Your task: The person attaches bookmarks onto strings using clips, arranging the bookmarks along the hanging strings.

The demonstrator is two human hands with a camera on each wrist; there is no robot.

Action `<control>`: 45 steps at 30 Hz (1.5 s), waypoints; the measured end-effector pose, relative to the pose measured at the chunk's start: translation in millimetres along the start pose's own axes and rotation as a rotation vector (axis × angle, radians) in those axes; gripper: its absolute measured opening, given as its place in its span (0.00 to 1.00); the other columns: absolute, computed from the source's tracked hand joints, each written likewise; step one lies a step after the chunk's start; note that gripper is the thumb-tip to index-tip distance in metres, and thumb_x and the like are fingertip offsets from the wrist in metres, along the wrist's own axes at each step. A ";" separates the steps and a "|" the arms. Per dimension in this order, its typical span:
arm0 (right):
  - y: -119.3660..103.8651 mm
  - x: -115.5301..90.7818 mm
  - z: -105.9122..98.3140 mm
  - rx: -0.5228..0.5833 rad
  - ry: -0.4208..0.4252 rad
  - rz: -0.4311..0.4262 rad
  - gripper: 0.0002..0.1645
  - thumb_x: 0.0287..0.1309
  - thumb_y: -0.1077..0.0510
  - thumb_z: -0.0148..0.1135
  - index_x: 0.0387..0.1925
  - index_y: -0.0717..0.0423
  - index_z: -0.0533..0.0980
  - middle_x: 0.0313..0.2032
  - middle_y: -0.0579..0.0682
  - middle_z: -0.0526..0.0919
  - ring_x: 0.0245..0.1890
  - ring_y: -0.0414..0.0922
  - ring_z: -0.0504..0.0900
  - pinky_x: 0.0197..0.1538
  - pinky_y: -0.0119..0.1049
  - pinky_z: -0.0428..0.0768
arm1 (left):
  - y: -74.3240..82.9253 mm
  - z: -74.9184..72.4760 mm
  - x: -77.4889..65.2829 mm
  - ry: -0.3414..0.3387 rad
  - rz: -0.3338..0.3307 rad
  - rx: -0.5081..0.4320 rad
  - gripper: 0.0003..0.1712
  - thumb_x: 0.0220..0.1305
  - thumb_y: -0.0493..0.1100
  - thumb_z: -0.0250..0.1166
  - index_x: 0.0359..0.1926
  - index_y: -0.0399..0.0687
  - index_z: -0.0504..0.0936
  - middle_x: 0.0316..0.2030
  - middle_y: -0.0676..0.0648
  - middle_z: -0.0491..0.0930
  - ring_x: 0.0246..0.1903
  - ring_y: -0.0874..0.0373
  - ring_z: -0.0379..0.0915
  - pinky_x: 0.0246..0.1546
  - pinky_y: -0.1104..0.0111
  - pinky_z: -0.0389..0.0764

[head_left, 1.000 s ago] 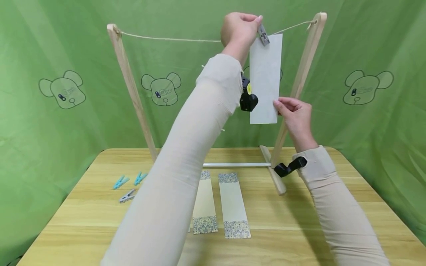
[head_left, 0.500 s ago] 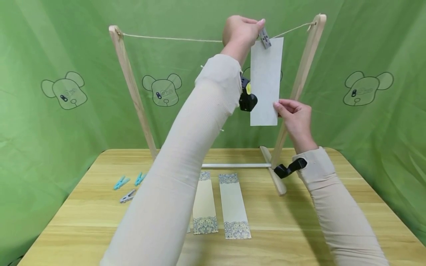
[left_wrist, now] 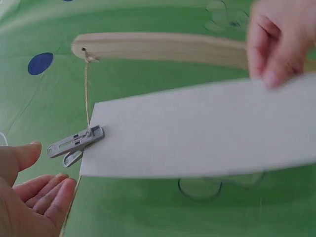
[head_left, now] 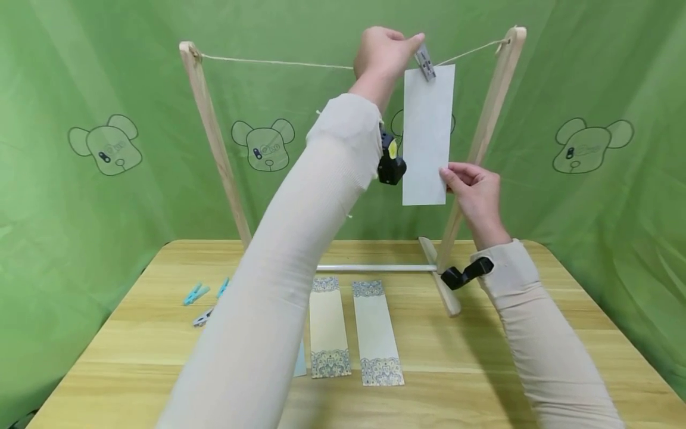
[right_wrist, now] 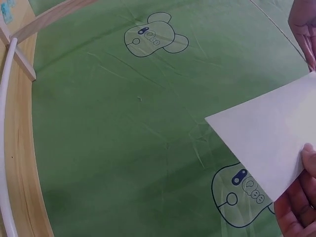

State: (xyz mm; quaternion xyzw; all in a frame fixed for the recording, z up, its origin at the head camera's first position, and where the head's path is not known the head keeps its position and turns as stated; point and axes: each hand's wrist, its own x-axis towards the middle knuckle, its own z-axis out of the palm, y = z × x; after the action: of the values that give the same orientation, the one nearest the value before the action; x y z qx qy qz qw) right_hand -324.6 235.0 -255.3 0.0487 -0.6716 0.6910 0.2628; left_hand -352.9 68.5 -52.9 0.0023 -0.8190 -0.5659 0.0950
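Head view: left sleeve (head_left: 278,250) before crossbar (head_left: 377,268)

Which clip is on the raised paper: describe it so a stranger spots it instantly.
Find the wooden frame on the table, then the cord strung between its posts. Toward the cord's right end, a gray clip pinches the top edge of a white paper strip; every other clip in view lies on the table.

Card (head_left: 427,137): matt paper, smooth. Clip (left_wrist: 76,142): moulded plastic, smooth. Cord (left_wrist: 87,91): rough twisted fibre. Post (head_left: 495,101): matt wood. Table (head_left: 134,369): wood-grained, faintly glossy. Backdrop (head_left: 632,208): cloth (creased, slight sheen). Sleeve (head_left: 552,339): matt knit cloth.
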 end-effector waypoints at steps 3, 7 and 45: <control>0.5 -0.3 -1.2 -0.020 -0.019 0.021 0.04 0.49 0.60 0.70 0.29 0.49 0.83 0.23 0.39 0.84 0.23 0.35 0.80 0.31 0.23 0.80 | -6.3 -6.7 -1.4 0.000 0.045 0.011 0.22 0.57 0.56 0.67 0.53 0.63 0.78 0.52 0.67 0.76 0.47 0.72 0.71 0.45 0.83 0.71; 2.2 0.5 -3.1 -0.060 -0.040 0.039 0.04 0.50 0.59 0.70 0.31 0.48 0.83 0.24 0.38 0.84 0.24 0.35 0.81 0.32 0.23 0.80 | -14.5 -16.5 -5.5 -0.048 0.087 -0.042 0.23 0.56 0.53 0.68 0.53 0.60 0.78 0.51 0.64 0.77 0.49 0.72 0.71 0.48 0.82 0.71; 25.7 -42.4 -22.4 -0.399 -0.282 0.012 0.26 0.60 0.46 0.61 0.51 0.60 0.76 0.36 0.34 0.85 0.37 0.30 0.82 0.43 0.22 0.79 | -252.1 -170.2 -90.7 -0.242 0.007 -0.126 0.31 0.61 0.52 0.64 0.62 0.44 0.70 0.58 0.45 0.74 0.48 0.60 0.76 0.66 0.57 0.62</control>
State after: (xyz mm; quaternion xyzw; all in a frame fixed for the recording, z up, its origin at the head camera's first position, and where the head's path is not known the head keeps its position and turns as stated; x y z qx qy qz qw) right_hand -292.9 244.7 -298.4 0.0880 -0.8251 0.5327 0.1665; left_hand -263.1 -169.7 -242.5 -0.0748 -0.7874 -0.6119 -0.0024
